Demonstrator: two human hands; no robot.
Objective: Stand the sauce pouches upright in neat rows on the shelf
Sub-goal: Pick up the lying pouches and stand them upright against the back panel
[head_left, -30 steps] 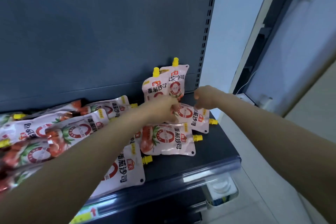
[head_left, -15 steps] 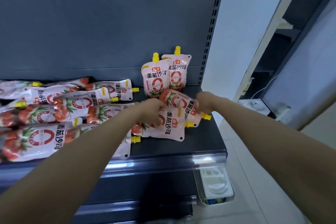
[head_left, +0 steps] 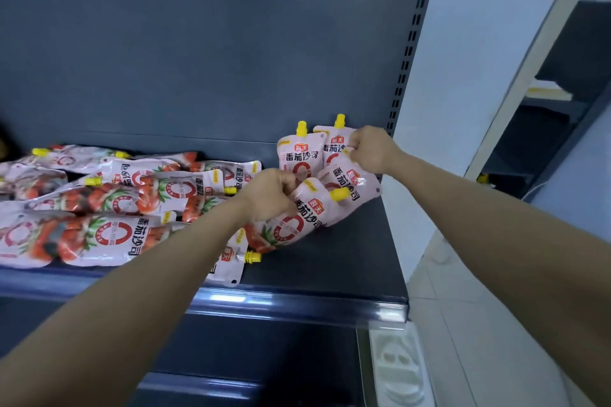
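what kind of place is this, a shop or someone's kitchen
Most likely a shop: a dark metal display shelf with a slotted upright at its back panel's edge, a price-tag rail along the front, and many identical tomato sauce pouches.

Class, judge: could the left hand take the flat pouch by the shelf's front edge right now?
Probably not yet: the left hand grips a tilted pouch, and its forearm lies over the flat pouch.

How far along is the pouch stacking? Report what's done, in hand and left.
Done: two sauce pouches stand upright at the back right of the shelf. In hand: the left hand grips one tilted pouch, and the right hand pinches a second tilted pouch. Left: the pile of pouches lying flat to the left.
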